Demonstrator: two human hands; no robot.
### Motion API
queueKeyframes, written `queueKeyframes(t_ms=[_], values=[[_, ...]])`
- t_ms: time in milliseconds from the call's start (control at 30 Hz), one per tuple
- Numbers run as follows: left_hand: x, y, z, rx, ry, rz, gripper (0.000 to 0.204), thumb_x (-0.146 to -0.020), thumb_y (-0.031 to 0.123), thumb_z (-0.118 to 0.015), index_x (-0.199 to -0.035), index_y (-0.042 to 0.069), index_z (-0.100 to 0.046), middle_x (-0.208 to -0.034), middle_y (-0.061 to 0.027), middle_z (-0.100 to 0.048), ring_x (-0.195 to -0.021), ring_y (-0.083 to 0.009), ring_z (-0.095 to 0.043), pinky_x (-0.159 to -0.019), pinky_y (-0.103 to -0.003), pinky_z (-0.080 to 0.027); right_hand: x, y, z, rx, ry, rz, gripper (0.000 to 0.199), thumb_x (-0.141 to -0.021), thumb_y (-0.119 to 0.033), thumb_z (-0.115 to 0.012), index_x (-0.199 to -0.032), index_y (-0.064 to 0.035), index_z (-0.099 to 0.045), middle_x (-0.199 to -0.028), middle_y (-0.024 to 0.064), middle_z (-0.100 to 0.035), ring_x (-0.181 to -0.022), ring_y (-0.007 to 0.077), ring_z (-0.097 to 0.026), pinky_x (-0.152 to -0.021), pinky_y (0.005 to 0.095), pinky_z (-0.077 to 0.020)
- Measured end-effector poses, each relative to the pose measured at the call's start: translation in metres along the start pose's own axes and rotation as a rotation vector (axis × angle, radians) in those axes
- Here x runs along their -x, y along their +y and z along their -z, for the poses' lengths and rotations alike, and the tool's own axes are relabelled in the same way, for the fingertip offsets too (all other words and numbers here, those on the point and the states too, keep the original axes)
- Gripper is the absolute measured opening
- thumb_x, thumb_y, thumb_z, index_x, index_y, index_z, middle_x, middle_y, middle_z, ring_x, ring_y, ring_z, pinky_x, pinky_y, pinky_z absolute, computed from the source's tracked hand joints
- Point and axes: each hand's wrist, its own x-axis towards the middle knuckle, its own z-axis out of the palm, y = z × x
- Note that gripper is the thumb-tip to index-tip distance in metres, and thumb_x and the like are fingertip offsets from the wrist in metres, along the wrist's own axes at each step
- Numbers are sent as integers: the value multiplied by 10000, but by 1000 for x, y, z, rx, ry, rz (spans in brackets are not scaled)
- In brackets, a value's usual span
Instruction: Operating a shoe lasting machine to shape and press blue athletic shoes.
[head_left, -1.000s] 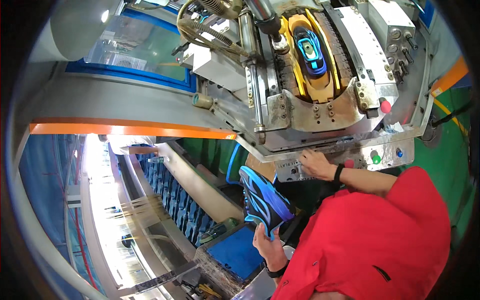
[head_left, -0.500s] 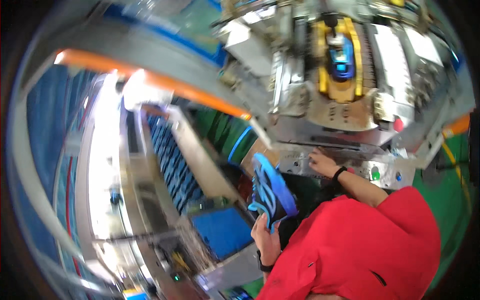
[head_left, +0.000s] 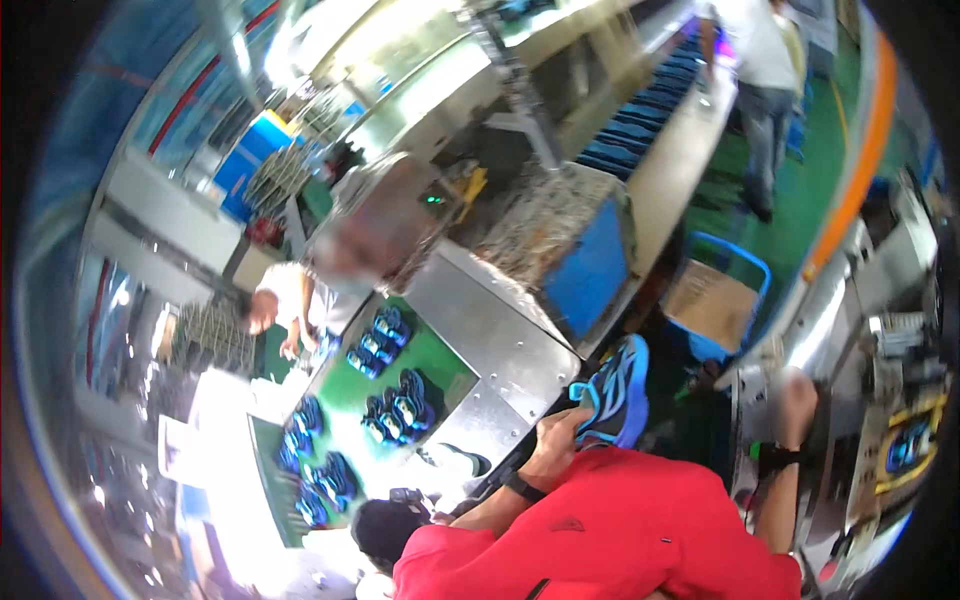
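Note:
My left hand (head_left: pixel 556 442) grips a blue and black sports shoe (head_left: pixel 622 392) by its heel collar. The shoe is held on edge with its toe pointing away from me. At the right, my right hand (head_left: pixel 795 405), with a black band on the wrist, is beside the metal front of a machine (head_left: pixel 862 330). Its fingers are smeared, so their pose is unclear. A second blue shoe (head_left: pixel 908 444) sits between yellow guides in that machine, at the far right.
To my left, a steel-edged table (head_left: pixel 475 330) bears rows of blue shoes (head_left: pixel 398 405) and a black-and-white shoe (head_left: pixel 452 460). A conveyor (head_left: pixel 640 125) runs beyond. Co-workers stand at the far left (head_left: pixel 290 300) and far back (head_left: pixel 765 80). A blue-framed cart (head_left: pixel 712 300) stands ahead.
My view has swung left, bringing the table of shoes in and shifting the machine to the right edge. The shoe stays in my left hand. My right hand has moved along the machine front.

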Motion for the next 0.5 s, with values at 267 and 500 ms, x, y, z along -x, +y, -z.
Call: queueKeyframes(t_ms=[267, 500], values=[[-96, 34, 191, 245, 655, -152, 729, -806, 39, -749, -1332, -80, -258, -1271, -245, -515, -922, -339, -698, -742, -501, -661, -123, -345, -156, -74, -187, 625, 152, -960, -51, -657, -1102, 1, -652, -1018, 37, -662, -946, 114, -619, -847, 251, -487], [-188, 85, 363, -386, 1091, -635, 278, -706, 193, -713, -619, -24, -562, -539, -65, -551, -508, -159, -464, -487, -378, -403, -98, -634, -391, 254, -272, 1670, 303, -822, 55, -683, -1118, -5, -667, -1159, 141, -687, -1072, 304, -660, -914, 388, -520]])
